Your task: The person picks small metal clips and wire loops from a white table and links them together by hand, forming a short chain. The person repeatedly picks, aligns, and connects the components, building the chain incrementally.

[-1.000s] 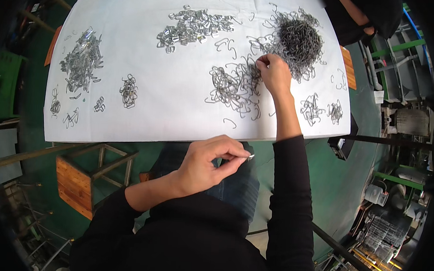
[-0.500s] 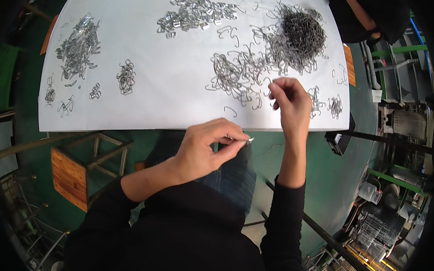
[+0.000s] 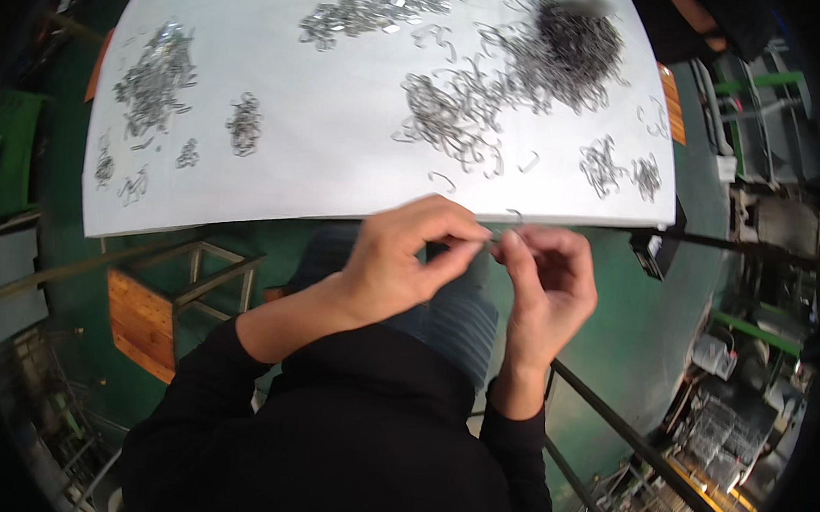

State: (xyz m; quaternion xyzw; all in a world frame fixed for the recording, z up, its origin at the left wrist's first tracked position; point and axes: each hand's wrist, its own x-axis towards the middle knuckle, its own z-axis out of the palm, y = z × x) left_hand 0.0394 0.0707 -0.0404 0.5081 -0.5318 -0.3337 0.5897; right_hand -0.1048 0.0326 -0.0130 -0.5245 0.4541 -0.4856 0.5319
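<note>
My left hand point(image 3: 396, 255) is in front of the table's near edge, thumb and forefinger pinched on a small metal clip that is mostly hidden between the fingertips. Right beside it, my right hand point(image 3: 552, 291) has its thumb and fingers closed on a thin wire hook point(image 3: 516, 215), whose curved end sticks up above them. The two sets of fingertips nearly meet; whether the parts touch cannot be made out. Beyond them on the white tabletop point(image 3: 332, 159) are a loose heap of wire hooks point(image 3: 450, 119) and a single hook point(image 3: 442, 180).
A dense dark hook pile point(image 3: 579, 47) is at the far right. Shiny metal clips point(image 3: 376, 11) lie at the back, slender metal pieces point(image 3: 158, 81) at the left. Small heaps point(image 3: 244, 125) dot the table. A wooden stool point(image 3: 142, 325) stands lower left; another person's arm point(image 3: 696, 13) shows upper right.
My right hand has come back from the hooks, down toward me, and now meets my left hand's fingertips with a hook in its grip. My left hand keeps its pinch.
</note>
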